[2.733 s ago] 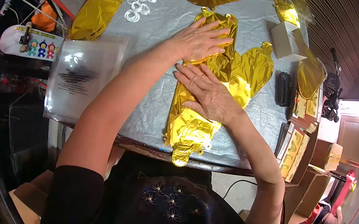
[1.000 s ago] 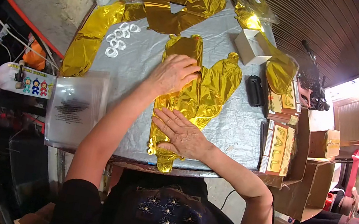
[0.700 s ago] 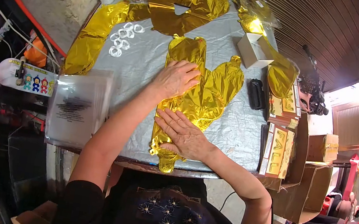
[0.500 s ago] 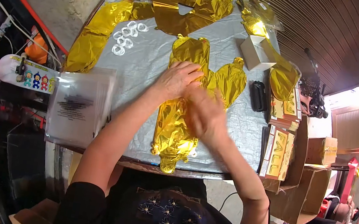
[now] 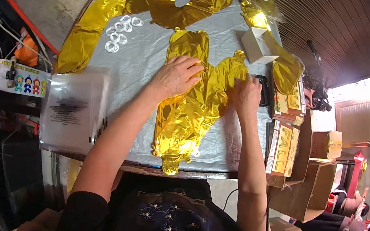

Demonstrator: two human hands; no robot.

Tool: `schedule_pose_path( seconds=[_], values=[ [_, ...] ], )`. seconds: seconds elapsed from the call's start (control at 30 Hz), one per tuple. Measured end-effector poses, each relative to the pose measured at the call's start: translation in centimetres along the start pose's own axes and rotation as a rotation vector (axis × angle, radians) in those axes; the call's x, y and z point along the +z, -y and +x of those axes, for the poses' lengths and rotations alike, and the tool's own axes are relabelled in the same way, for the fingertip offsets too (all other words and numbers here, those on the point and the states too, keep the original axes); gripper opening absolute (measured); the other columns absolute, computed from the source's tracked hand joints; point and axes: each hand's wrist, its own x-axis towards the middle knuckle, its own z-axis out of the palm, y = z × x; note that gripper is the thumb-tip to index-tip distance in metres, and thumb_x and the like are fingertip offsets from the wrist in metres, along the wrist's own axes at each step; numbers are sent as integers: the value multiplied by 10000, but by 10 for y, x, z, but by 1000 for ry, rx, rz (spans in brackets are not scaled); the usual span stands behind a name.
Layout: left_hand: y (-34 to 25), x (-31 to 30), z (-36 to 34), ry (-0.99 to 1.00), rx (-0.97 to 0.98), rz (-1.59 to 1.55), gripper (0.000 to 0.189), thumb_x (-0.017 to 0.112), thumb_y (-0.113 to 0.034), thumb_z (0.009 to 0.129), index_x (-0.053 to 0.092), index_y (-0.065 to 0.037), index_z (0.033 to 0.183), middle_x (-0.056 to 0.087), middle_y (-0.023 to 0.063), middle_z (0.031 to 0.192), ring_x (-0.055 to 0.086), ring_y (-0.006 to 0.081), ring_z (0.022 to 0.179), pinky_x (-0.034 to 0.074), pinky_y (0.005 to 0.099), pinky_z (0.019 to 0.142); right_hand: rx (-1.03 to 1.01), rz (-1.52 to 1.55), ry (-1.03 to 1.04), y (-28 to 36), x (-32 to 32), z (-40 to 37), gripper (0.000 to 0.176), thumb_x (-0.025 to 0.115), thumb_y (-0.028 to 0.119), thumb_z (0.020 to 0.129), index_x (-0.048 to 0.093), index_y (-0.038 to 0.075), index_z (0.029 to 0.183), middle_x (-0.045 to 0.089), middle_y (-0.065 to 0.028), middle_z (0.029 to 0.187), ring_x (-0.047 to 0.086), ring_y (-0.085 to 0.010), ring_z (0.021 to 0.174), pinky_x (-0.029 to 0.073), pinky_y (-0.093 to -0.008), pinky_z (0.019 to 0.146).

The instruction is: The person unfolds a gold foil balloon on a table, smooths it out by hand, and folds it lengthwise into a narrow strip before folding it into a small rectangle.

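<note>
A flat, uninflated gold foil balloon [image 5: 185,115] lies lengthwise before me, with a rounded lobe sticking out on its right side. My left hand [image 5: 177,77] rests palm down on its upper left part, fingers stretched out. Beside the lobe's right edge is my right hand [image 5: 249,97], its fingers bent inward. Whatever the right fingers hold, if anything, is hidden. A black object [image 5: 265,90] stands just beyond that hand, partly covered by it.
Coiled white ribbons [image 5: 122,31] and a stack of clear bags [image 5: 73,111] are on the left. More gold foil [image 5: 182,12] spreads along the back. An open white box [image 5: 259,47] and printed packages [image 5: 283,149] stand right, cardboard boxes [image 5: 312,190] beyond.
My right hand has moved right, from the balloon's middle to the lobe's outer edge. The lobe lies closer to the body of the balloon. My left hand stays on the foil.
</note>
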Motion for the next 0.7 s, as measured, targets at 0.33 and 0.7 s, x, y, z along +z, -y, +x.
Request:
schedule_pose_path(
  seconds=[0.33, 0.7],
  values=[
    [-2, -3, 0, 33, -24, -10, 353, 649, -266, 999, 706, -179, 1335, 622, 84, 1361, 558, 298, 1288, 432, 456, 1096, 311, -140, -130, 11, 28, 4, 363, 769, 277, 859, 690, -12, 1063, 625, -210, 1145, 586, -425, 1076, 493, -541, 888],
    [-2, -5, 0, 127, -68, 8, 375, 603, -324, 1024, 688, -192, 1365, 588, 78, 1400, 515, 291, 1341, 400, 462, 1124, 126, -68, -157, 4, 28, 28, 249, 643, 255, 985, 697, 42, 1102, 756, -165, 799, 724, -388, 713, 571, -486, 676]
  ],
)
